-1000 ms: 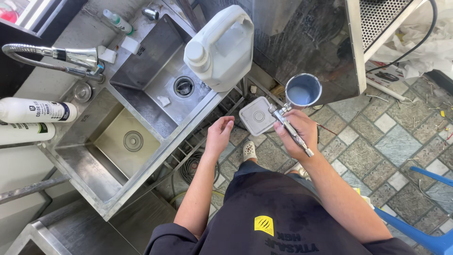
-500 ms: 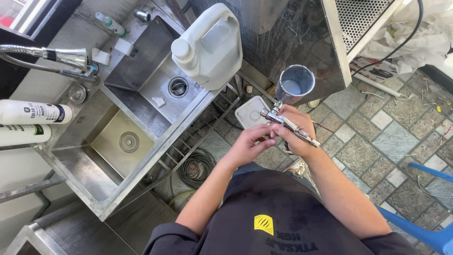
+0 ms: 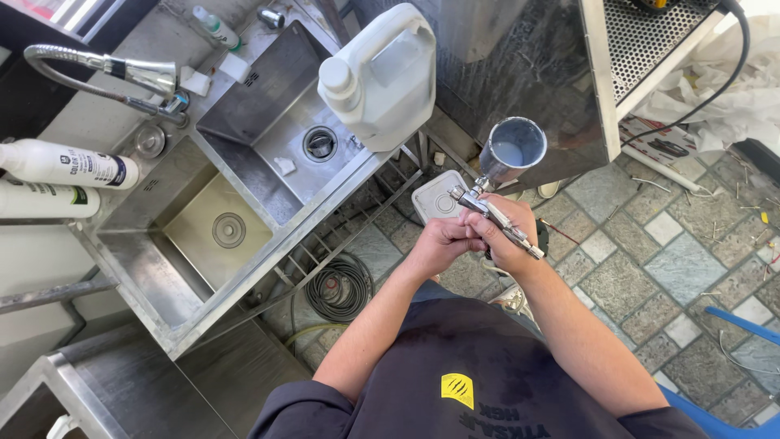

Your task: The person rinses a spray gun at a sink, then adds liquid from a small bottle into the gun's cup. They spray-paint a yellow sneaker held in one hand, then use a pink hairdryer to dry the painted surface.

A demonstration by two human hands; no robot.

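Right hand: my right hand (image 3: pixel 505 234) is closed around the body of a metal spray gun (image 3: pixel 494 218), fingers wrapped tight on it, held out in front of my chest over the tiled floor (image 3: pixel 650 244).
Left hand: my left hand (image 3: pixel 443 242) is curled in against the right one, fingertips touching the underside of the spray gun; I cannot tell whether it really grips the gun or only rests on it.
Spray gun: it lies slantwise across my right hand, with its open metal cup (image 3: pixel 512 152) standing up at the far end, tilted a little, a pale film inside.
Below the hands: a square white lidded container (image 3: pixel 437 197) sits on the floor just past my knuckles, partly hidden by them.
Jug: a big white plastic jug (image 3: pixel 382 73) with its cap on stands at the near right corner of the sink unit, by the edge.
Sink: a steel double sink (image 3: pixel 244 175) lies to my left, two basins side by side, each with a drain.
Faucet: a flexible spray faucet (image 3: pixel 122 75) arches over the far rim of the sink.
Bottles: two white bottles (image 3: pixel 61 167) lie on their sides at the left end.
Under the sink: a coiled hose (image 3: pixel 340 286) lies on the floor beneath the wire rack.
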